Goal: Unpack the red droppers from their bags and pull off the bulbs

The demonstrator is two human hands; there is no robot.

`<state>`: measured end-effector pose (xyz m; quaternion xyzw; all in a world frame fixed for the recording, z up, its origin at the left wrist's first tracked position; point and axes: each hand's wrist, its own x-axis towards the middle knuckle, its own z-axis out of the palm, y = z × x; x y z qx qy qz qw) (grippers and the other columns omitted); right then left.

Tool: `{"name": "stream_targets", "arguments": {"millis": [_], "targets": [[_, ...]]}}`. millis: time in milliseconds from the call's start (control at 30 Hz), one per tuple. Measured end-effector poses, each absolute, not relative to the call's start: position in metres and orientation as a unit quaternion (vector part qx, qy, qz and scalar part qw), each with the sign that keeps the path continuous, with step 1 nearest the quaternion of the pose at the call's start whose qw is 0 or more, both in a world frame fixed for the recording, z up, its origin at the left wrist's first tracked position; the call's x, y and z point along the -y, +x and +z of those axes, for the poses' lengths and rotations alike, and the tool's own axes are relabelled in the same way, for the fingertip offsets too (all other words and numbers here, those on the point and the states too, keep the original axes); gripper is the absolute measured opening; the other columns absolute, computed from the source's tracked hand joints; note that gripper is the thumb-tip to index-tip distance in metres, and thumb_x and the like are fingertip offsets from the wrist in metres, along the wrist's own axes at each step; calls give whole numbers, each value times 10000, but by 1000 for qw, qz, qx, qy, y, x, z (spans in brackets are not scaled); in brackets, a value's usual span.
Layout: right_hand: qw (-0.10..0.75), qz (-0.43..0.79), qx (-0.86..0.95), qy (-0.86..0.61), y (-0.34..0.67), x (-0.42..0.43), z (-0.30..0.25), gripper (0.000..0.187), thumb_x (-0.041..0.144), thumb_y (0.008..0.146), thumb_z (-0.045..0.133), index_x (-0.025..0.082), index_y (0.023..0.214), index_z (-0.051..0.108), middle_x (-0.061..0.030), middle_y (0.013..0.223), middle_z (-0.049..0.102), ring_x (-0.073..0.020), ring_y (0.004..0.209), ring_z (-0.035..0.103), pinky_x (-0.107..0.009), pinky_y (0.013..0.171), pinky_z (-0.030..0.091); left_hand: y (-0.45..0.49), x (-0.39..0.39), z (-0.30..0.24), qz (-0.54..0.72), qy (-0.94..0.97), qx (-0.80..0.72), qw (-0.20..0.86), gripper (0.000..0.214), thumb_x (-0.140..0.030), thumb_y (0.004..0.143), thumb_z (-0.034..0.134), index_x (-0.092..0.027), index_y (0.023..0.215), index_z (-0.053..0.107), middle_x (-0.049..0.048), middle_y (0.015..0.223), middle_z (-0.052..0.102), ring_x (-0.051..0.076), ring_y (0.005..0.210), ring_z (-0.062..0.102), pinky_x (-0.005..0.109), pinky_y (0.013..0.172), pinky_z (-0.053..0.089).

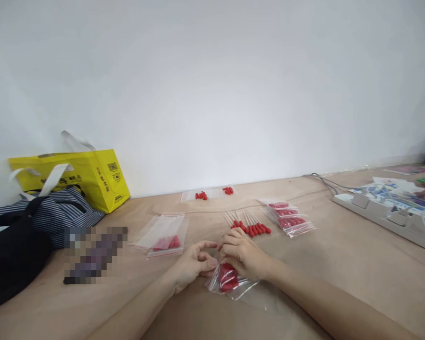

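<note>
Both hands meet over a small clear zip bag [230,282] holding red-bulbed pieces, lying on the brown table [340,264]. My left hand [194,264] pinches the bag's upper edge with curled fingers. My right hand [242,252] presses on the same edge from the right, fingers closed. Just beyond my right hand lies a loose row of droppers with red bulbs [250,224]. A stack of filled bags [288,217] sits to their right. Further bags [165,233], partly filled, lie to the left.
A yellow tote bag [92,177], a striped bag [53,212] and a black bag [10,255] crowd the left side. Loose red bulbs [214,192] lie by the wall. A white power strip [386,212], cables and papers occupy the right. A blurred object [94,255] lies front left.
</note>
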<state>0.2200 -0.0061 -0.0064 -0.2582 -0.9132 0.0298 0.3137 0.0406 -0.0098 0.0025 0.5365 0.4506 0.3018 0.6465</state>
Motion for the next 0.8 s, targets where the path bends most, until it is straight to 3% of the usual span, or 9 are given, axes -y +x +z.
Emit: {"name": "stream_targets", "arguments": {"millis": [200, 800], "targets": [[323, 6, 913, -249, 217, 8, -12, 139, 84, 779, 428, 196, 794, 508, -10, 820, 604, -161, 917, 459, -333, 808, 293, 47, 15, -1, 340, 526, -472, 621, 558, -353, 471, 775, -194, 860, 409, -124, 495, 470, 47, 416, 437, 189, 472, 363], [318, 67, 919, -224, 215, 4, -14, 164, 38, 722, 414, 192, 710, 469, -2, 710, 545, -146, 772, 447, -292, 747, 340, 54, 16, -10, 350, 557, -511, 553, 463, -299, 529, 710, -215, 777, 328, -137, 456, 452, 31, 339, 372, 144, 391, 269]]}}
